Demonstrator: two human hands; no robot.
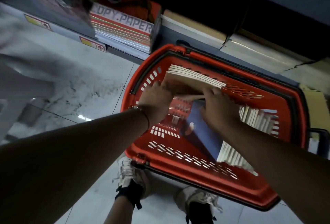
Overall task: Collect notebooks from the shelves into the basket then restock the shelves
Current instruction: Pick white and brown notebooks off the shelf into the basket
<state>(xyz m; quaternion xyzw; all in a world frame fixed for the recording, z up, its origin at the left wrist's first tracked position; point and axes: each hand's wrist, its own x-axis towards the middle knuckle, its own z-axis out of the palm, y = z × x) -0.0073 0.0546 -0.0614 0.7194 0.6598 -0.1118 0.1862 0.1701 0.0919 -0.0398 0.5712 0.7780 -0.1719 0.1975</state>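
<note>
A red plastic basket (200,170) stands on the floor in front of the low shelf. Both of my hands hold a small stack of notebooks (192,79) with cream page edges, tilted, over the basket's far end. My left hand (157,97) grips the stack's left end, and my right hand (216,106) grips its right end from below. Inside the basket lie a blue-covered notebook (198,125) and a row of notebooks (257,120) standing on edge along the right wall.
The grey shelf edge (75,32) carries yellow price labels. Reams marked copy paper (123,27) are stacked on the bottom shelf, with cardboard boxes (223,32) to the right. My two white shoes (128,175) stand on the pale tiled floor (85,84) just behind the basket.
</note>
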